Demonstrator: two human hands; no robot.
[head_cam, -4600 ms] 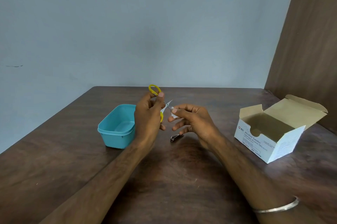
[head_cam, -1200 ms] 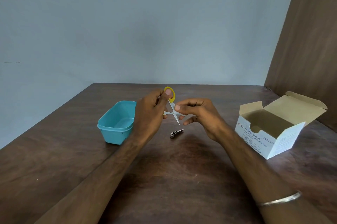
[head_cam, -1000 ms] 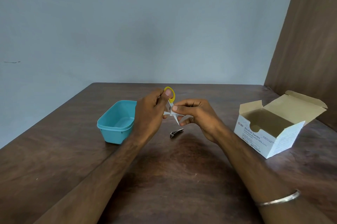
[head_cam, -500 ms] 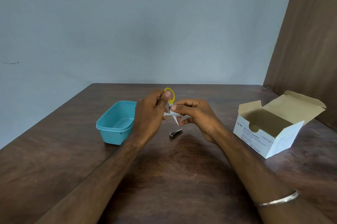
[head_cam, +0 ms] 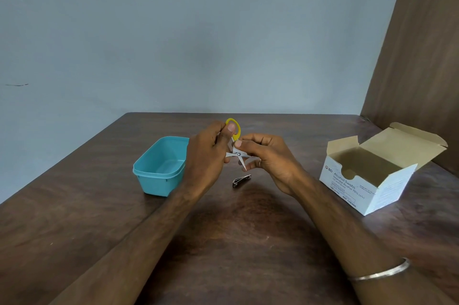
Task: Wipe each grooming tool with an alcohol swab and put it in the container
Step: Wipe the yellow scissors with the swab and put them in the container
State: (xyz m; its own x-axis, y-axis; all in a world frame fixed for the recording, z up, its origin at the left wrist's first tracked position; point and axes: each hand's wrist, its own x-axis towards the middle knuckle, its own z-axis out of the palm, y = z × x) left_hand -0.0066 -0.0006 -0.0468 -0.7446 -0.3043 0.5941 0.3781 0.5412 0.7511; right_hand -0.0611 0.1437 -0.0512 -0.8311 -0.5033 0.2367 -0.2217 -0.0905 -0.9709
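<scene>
The white cardboard box [head_cam: 367, 188] at three o'clock reads "BD Alcohol Swabs", "Isopropyl Alcohol 70% (v/v)" and "100 Units".

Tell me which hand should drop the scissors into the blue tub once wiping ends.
Left. The left hand already grips the scissors by the yellow handle, beside the tub. The right hand is farther away.

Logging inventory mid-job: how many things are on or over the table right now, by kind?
Grooming tools: 2, the yellow-handled scissors held in both hands and the nail clipper lying on the table.
Containers: 1, the teal container.
Swab boxes: 1, the open alcohol swab box.
Total: 4
</scene>
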